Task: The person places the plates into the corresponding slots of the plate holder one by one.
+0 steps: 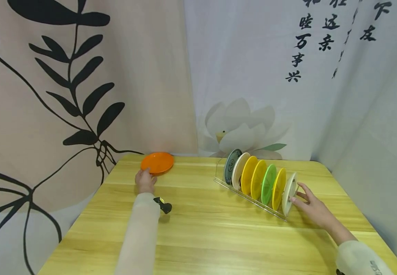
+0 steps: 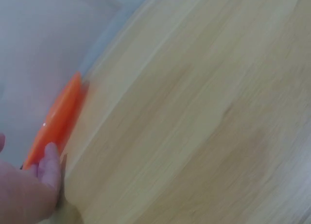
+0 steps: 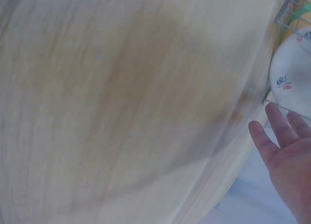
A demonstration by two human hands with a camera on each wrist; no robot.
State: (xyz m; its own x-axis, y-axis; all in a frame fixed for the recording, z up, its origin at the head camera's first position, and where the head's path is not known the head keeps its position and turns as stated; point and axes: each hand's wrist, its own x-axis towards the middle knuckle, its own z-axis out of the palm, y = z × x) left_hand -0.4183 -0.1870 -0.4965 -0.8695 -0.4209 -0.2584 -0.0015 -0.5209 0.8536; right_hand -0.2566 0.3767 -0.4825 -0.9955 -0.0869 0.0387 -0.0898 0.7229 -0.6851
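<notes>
At the far left of the table, my left hand point(image 1: 146, 181) holds the near rim of an orange plate point(image 1: 157, 163). In the left wrist view the fingers point(image 2: 50, 168) lie along the plate's underside, and the plate is seen nearly edge-on. On the right, my right hand point(image 1: 311, 206) is beside a white plate point(image 1: 289, 194), the last one in a wire dish rack point(image 1: 250, 198). Its thumb overlaps the plate's edge in the head view. The right wrist view shows its fingers point(image 3: 279, 124) spread and fairly straight, close to that plate's patterned face.
Several more plates stand upright in the rack: a dark patterned plate point(image 1: 232, 167), a cream plate point(image 1: 240, 170), yellow ones and a green plate point(image 1: 268, 184). The wooden table point(image 1: 198, 236) ends at a printed curtain point(image 1: 150, 76) behind and on the right.
</notes>
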